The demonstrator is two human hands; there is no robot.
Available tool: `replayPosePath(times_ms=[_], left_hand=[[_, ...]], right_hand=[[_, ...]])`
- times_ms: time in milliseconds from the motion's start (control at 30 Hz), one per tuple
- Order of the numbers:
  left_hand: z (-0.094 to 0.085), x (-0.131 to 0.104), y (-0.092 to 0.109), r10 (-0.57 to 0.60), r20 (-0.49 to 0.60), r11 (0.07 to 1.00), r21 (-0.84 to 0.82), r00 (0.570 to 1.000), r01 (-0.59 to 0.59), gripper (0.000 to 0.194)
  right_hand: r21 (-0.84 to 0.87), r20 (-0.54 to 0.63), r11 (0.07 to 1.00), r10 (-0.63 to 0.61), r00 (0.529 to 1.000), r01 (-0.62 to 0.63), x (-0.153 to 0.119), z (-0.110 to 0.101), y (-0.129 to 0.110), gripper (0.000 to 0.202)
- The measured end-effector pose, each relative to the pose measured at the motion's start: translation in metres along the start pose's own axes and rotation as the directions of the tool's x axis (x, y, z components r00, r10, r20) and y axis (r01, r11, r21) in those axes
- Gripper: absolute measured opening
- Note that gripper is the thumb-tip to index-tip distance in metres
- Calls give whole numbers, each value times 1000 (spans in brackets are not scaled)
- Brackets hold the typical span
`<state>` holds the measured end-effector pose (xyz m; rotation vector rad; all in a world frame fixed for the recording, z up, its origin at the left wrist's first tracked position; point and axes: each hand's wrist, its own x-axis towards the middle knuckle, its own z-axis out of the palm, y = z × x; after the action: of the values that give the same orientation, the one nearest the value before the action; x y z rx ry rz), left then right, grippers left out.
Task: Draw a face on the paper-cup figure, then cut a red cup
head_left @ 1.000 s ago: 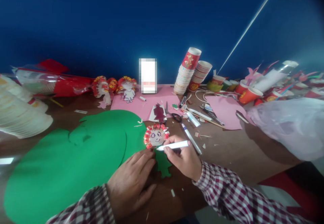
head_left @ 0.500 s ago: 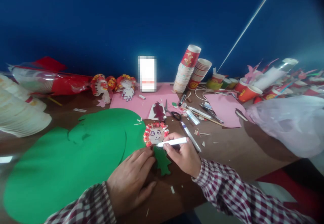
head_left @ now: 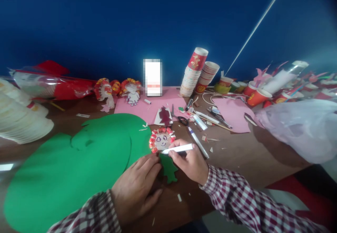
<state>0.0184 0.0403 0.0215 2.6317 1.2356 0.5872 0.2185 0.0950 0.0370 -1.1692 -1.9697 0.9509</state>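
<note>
In front of me lies a paper figure with a drawn face (head_left: 162, 141), a red and yellow frilled rim and a green cut-out body (head_left: 169, 169). My right hand (head_left: 191, 161) is closed around a white marker pen (head_left: 181, 148), whose tip is at the figure's neck. Whether the tip touches cannot be made out. My left hand (head_left: 138, 185) rests on the table with fingers extended and thumb apart, its fingertips by the neck and green body's left edge. A second pen (head_left: 198, 143), white and purple, lies just beyond my right hand.
A large green sheet (head_left: 79, 176) spreads at the left. Scissors (head_left: 181, 120), a glue tube (head_left: 200, 122) and pink paper (head_left: 231, 113) lie beyond the hands. Stacked paper cups (head_left: 193, 73) stand at the back; a plastic bag (head_left: 297, 131) sits at the right.
The marker and my right hand have shifted very slightly left and down. My left hand stays in place beside the figure.
</note>
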Motion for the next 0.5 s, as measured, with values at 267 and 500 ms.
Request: replayPosePath(times_ms=[267,500], left_hand=[[-2,1,-1,22,-1,1000,17,1000,-22,39],[-3,1,-3,48,27,998,37,999,-49,40]], right_hand=[[0,7,1000,6,1000,-6,-1,0,0,11],[15,5,1000,8,1000,-8,0,0,0,10]])
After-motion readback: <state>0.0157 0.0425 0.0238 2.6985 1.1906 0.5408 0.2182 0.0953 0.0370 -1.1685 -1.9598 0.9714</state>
